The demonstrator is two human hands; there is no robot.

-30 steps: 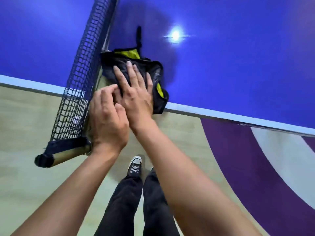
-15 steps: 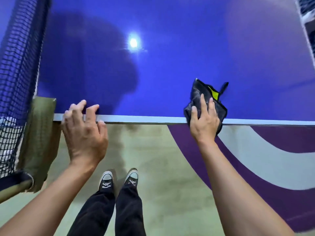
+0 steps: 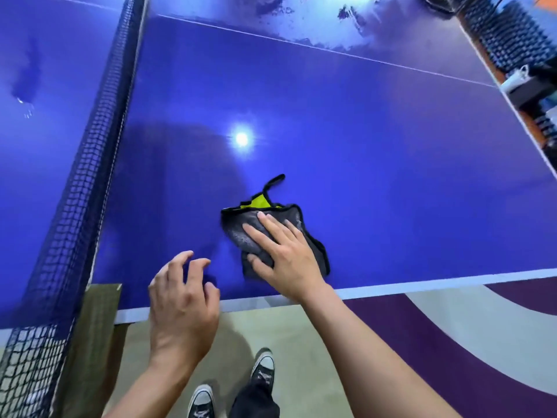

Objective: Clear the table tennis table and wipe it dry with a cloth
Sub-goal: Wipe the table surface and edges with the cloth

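Observation:
The blue table tennis table (image 3: 376, 152) fills most of the view. A dark grey cloth (image 3: 241, 233) with a yellow-green inside and a black loop lies on it near the front white edge. My right hand (image 3: 283, 254) presses flat on the cloth with straight, spread fingers. My left hand (image 3: 184, 300) hovers at the table's front edge left of the cloth, fingers loosely curled, holding nothing. Wet patches (image 3: 319, 22) glisten on the far part of the table.
The black net (image 3: 90, 164) runs along the left, ending in an olive clamp (image 3: 96, 324) at the table's edge. Dark equipment (image 3: 524, 86) stands beyond the far right corner. My shoes (image 3: 262, 369) stand on the beige and purple floor below.
My right hand has slid the cloth from the table's edge inward onto the blue surface. My left hand has lifted off the white edge. The view has tilted up, showing more table.

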